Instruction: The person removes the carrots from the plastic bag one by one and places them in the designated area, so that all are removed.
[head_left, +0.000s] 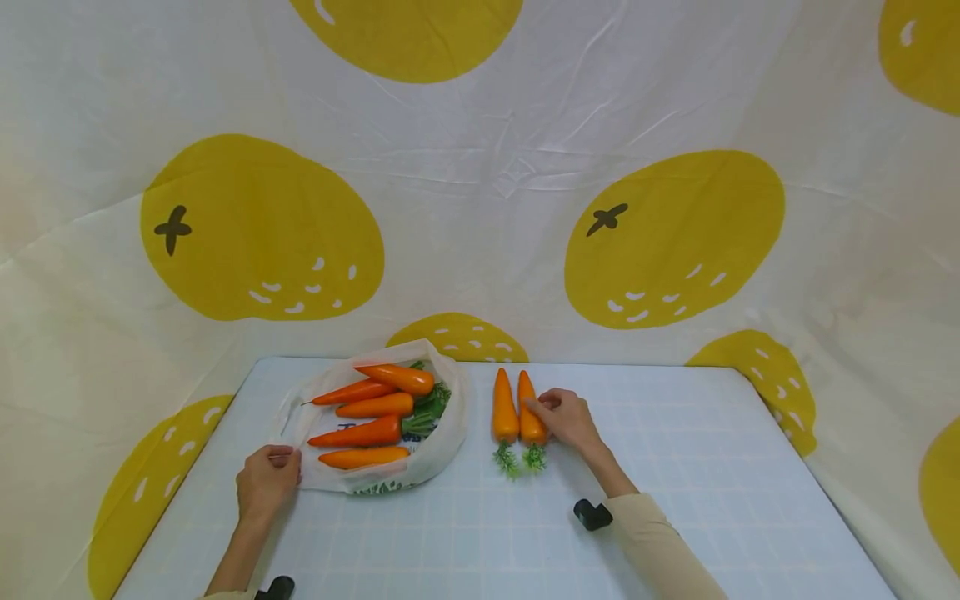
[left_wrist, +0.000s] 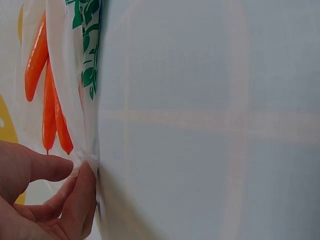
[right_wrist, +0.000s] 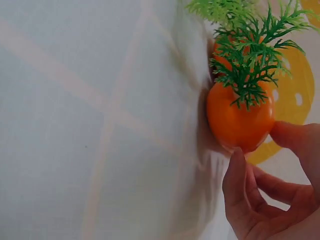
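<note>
A white plastic bag (head_left: 452, 425) with green leaf print lies at the left of the table, its mouth spread. Several orange carrots (head_left: 360, 432) with green tops lie in it. My left hand (head_left: 266, 485) pinches the bag's edge between thumb and fingers, as the left wrist view shows up close. Right of the bag, two carrots lie side by side with their leafy ends toward me. The right one of the pair, a carrot (right_wrist: 240, 122), is between the thumb and fingertips of my right hand (head_left: 572, 419). The left carrot (head_left: 504, 408) lies just beside it, untouched.
A pale checked cloth covers the table (head_left: 705, 483). Behind it hangs a white curtain (head_left: 480, 250) with large yellow fruit prints. A black wrist device (head_left: 592, 515) sits at my right sleeve, and another (head_left: 277, 588) at my left.
</note>
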